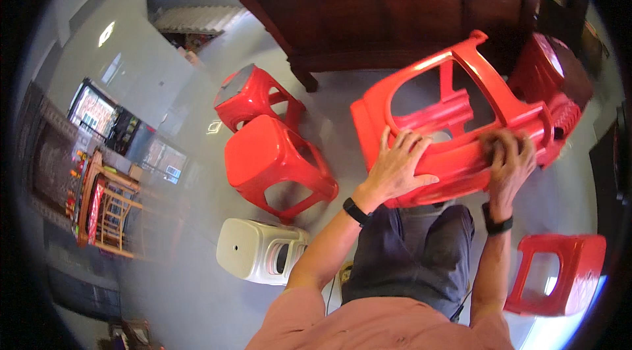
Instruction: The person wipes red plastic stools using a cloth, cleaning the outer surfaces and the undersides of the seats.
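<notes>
A large red plastic stool [456, 172] lies tipped on its side at my knees, its cut-out side and legs facing up. My left hand [401, 165] holds its near side, with the fingers over the edge of the opening and the thumb apart. On the same side, farther right, my right hand [513, 162] is curled against the plastic. A dark wad [493, 143], perhaps a rag, shows at its fingers; blur hides what it is. Both wrists wear black bands.
To the left stand two red stools [256, 150] [242, 88] and a cream stool [242, 249]. Another red stool [585, 276] is at the lower right. More red plastic stools [535, 68] are at the far right, beside a dark wooden furniture piece [385, 9]. A wooden rack [113, 207] stands far left.
</notes>
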{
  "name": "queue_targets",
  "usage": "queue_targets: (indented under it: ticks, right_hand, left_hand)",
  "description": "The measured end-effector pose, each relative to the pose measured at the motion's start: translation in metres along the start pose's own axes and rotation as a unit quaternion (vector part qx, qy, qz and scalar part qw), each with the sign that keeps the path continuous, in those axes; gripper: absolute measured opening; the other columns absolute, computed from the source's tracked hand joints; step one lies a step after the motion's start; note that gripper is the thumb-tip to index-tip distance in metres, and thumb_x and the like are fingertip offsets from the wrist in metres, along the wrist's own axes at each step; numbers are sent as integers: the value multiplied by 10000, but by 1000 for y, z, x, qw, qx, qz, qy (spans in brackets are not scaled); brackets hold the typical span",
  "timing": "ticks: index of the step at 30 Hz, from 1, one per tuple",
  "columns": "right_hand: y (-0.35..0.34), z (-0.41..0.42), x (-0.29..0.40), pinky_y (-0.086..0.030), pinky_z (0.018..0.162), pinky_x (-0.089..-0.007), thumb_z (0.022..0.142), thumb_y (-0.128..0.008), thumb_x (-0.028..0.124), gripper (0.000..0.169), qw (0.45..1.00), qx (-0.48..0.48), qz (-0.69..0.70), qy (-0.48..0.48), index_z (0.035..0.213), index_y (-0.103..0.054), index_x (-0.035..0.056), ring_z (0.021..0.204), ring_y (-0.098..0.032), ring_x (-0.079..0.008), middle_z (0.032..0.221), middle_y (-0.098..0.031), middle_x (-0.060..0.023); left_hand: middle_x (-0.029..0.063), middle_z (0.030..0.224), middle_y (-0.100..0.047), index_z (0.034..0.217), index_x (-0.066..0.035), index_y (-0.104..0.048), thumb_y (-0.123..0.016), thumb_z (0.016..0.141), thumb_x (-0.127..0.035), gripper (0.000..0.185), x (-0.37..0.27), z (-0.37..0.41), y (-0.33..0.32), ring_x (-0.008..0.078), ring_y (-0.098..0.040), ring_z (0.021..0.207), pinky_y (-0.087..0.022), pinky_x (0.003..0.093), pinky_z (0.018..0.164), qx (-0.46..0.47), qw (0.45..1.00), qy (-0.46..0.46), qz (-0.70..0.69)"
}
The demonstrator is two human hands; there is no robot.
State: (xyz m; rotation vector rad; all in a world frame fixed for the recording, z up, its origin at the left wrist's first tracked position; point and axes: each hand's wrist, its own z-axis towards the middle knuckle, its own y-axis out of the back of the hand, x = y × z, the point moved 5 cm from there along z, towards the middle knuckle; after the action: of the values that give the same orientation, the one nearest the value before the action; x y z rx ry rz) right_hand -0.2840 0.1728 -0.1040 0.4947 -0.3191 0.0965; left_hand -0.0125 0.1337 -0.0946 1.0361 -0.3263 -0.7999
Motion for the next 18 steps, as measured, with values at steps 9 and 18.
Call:
queue_targets:
  ticks: [9,18]
  right_hand:
    - [-47,-74,-3,-306,1262,-533,976,-587,-8,566,973,-80,189,-104,1534,-556,86,1533,-377,-466,1625,-427,-255]
    - [-11,-81,36,-502,1114,-497,858,-664,19,503,957,127,262,19,1347,-739,114,1326,-600,-405,1397,-649,-202]
  left_hand:
    - [100,1424,-612,1475,-109,-587,-551,1061,-580,629,20,5,-15,331,-504,1415,-203,722,1218,25,997,36,-70]
    - [103,1446,-601,1511,-112,-563,-455,1082,-651,697,19,-1,-13,325,-488,1442,-165,717,1239,47,993,55,-91]
